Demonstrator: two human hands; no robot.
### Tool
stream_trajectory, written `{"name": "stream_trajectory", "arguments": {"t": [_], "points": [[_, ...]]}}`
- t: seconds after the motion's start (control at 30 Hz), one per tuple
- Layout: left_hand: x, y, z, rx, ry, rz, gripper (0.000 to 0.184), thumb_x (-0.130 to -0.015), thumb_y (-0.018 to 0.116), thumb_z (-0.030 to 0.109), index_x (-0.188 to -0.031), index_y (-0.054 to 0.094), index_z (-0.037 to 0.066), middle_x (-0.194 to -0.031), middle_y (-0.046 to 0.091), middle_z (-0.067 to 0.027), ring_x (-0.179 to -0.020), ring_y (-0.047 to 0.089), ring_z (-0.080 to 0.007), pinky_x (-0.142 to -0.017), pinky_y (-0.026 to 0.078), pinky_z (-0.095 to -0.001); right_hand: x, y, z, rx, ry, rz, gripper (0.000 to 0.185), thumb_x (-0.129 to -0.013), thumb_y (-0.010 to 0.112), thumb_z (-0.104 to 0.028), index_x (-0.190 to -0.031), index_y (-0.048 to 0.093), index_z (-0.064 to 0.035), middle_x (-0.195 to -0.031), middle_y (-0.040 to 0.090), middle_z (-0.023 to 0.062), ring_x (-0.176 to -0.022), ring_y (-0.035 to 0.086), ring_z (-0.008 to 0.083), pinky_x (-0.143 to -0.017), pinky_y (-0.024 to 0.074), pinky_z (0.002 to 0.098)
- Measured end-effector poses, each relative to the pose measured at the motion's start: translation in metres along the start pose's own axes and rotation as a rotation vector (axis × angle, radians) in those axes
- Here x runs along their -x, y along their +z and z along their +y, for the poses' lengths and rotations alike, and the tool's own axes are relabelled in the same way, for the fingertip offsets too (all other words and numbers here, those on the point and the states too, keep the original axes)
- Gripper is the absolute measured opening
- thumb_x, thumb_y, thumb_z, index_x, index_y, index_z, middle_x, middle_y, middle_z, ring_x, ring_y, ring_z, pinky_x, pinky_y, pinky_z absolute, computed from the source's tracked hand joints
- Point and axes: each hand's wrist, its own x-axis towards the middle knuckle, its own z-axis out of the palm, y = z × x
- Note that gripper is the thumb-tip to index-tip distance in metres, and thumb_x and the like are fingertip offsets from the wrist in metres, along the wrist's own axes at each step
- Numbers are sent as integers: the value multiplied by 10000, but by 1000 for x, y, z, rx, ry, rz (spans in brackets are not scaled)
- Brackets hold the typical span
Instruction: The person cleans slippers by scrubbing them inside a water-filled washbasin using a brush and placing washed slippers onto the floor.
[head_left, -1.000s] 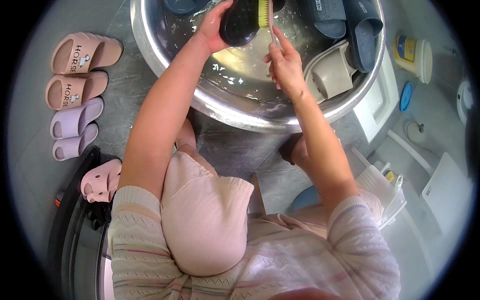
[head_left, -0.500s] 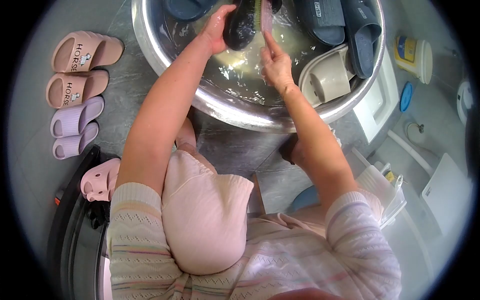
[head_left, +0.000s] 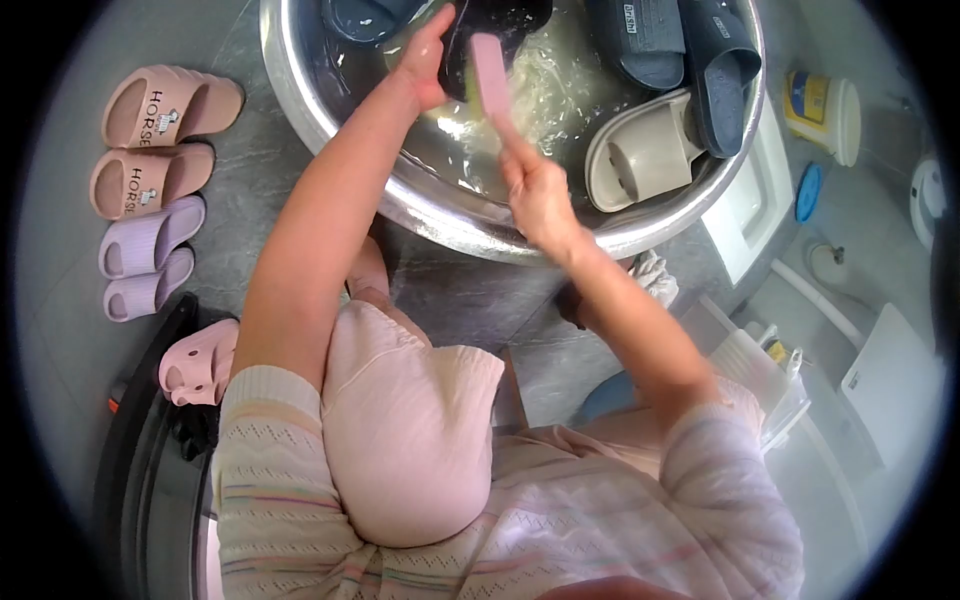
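Brush (head_left: 489,75) gripped in right hand (head_left: 542,200); left hand (head_left: 425,65), fingers part-open against black shoe (head_left: 512,16), might slip, everything being wet

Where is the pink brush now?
In the head view, the pink brush is in the right hand, over the metal basin, beside the black item at the left hand.

We wear a cream knit top (head_left: 580,510) with short, ribbed-cuffed sleeves (head_left: 270,440), thin multicoloured stripes and pale pink bottoms (head_left: 415,440).
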Motion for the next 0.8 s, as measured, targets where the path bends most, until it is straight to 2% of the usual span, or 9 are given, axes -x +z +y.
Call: {"name": "stream_trajectory", "arguments": {"t": [0.1, 0.23, 0.3, 0.33, 0.43, 0.47, 0.63, 0.73, 0.8], "points": [[-8, -4, -4, -140, 73, 87, 532, -887, 327, 533, -1173, 512, 124, -1059, 597, -99, -948, 584, -267, -780, 467, -519, -38, -7, 5, 75, 283, -149, 385, -878, 442, -138, -1261, 464, -172, -790, 596, 258, -754, 595, 401, -701, 477, 440], [8, 10, 4, -89, 135, 88, 528, -895, 298, 529, -1188, 498, 138, -1111, 575, -85, -985, 566, -280, -807, 435, -552, -78, 14, 14, 139, 39, 47, 351, -884, 418, -167, -1224, 499, -138, -725, 588, 252, -658, 586, 404, -634, 474, 455], [5, 9, -8, 3, 106, 89, 532, -894, 294, 531, -1201, 488, 143, -1136, 563, -78, -1004, 556, -289, -826, 414, -574, -113, -5, -17, -136, 543, -45, 351, -881, 426, -166, -1222, 502, -126, -757, 589, 267, -690, 596, 409, -674, 478, 450], [8, 15, -4, 6, 102, 163, 533, -894, 296, 531, -1221, 473, 150, -1152, 557, -66, -1028, 542, -302, -862, 378, -600, -122, -8, -22, -124, 587, -96, 362, -885, 430, -170, -1240, 488, -128, -776, 592, 273, -711, 603, 414, -693, 479, 453], [14, 16, 6, 60, 195, 34, 555, -898, 306, 511, -1223, 451, 84, -1174, 522, -151, -1038, 532, -307, -879, 394, -573, -65, 20, 3, 80, -38, 44, 361, -893, 414, -178, -1242, 486, -124, -781, 593, 274, -687, 611, 401, -651, 487, 453], [18, 27, 3, 102, 150, 107, 542, -907, 317, 485, -1223, 438, 61, -1189, 499, -184, -1044, 528, -307, -881, 411, -545, -46, 28, 6, 152, -263, 255, 352, -900, 387, -188, -1225, 498, -111, -749, 589, 270, -662, 608, 391, -614, 487, 456], [8, 10, -16, 107, 200, -22, 483, -916, 351, 448, -1151, 509, 57, -1081, 585, -121, -941, 591, -266, -853, 468, -442, -125, -13, -2, -26, 533, -48, 347, -888, 376, -156, -1201, 496, -63, -670, 600, 233, -472, 583, 334, -526, 494, 407], [6, 18, -3, -2, 258, 201, 481, -923, 341, 432, -1167, 495, 48, -1100, 577, -117, -967, 584, -249, -861, 470, -402, -63, 19, 17, -24, -25, 80, 369, -879, 408, -113, -1237, 463, -45, -718, 580, 284, -661, 614, 395, -612, 490, 424], [-2, 6, -8, -33, 301, 226, 474, -921, 361, 429, -1183, 482, 53, -1098, 571, -116, -964, 580, -239, -861, 469, -391, -41, 13, -6, 44, -7, 53, 381, -874, 422, -98, -1251, 455, -57, -769, 563, 313, -741, 606, 415, -667, 479, 428]]}}
